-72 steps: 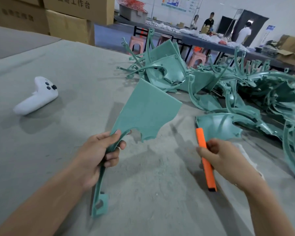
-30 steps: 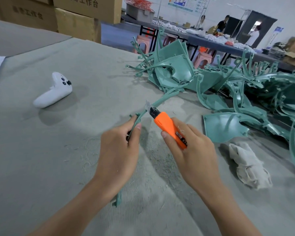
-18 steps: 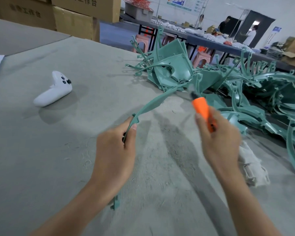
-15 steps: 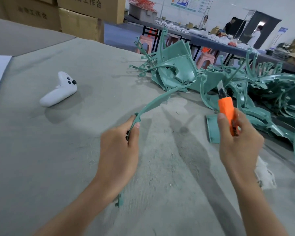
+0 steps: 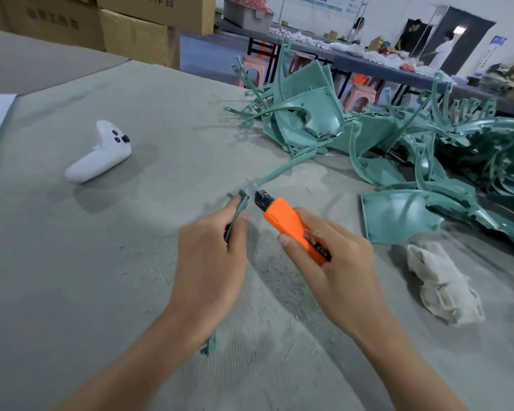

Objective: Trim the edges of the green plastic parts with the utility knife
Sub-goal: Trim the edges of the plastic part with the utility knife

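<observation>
**Green plastic part: draw the blade away from the holding thumb**

The green plastic part [image 5: 279, 170] is a thin curved strip held above the grey desk [image 5: 116, 292]. It runs from a small foot below the wrist up through the left hand [image 5: 211, 253] and arches on toward the pile of green parts [image 5: 398, 149] at the far right. The left hand's fingers and thumb are curled round the strip, with the thumb tip lying along its edge near the top of the grip. The right hand [image 5: 336, 262] is wrapped round the orange utility knife [image 5: 288, 223], thumb pressed on its side. The blade [image 5: 251, 185] is out and blurred, and it sits at the strip just beyond the left thumb. Whether the edge is biting or only resting there cannot be told.

The step in hand looks like a shaving stroke along the strip's rim. To do it well:

- Lay the blade at a shallow angle so that it peels off flash rather than digging into the part.
- Push outward along the arch, away from the left thumb and never back toward it.
- Grip close to the cut, because the long free end will probably flex and chatter.
- Use light pressure in several passes, since a forced blade may jump off the narrow edge.

A white controller [image 5: 100, 157] lies to the left on the desk and a crumpled cloth [image 5: 442, 283] to the right, both well apart from the stroke.
</observation>
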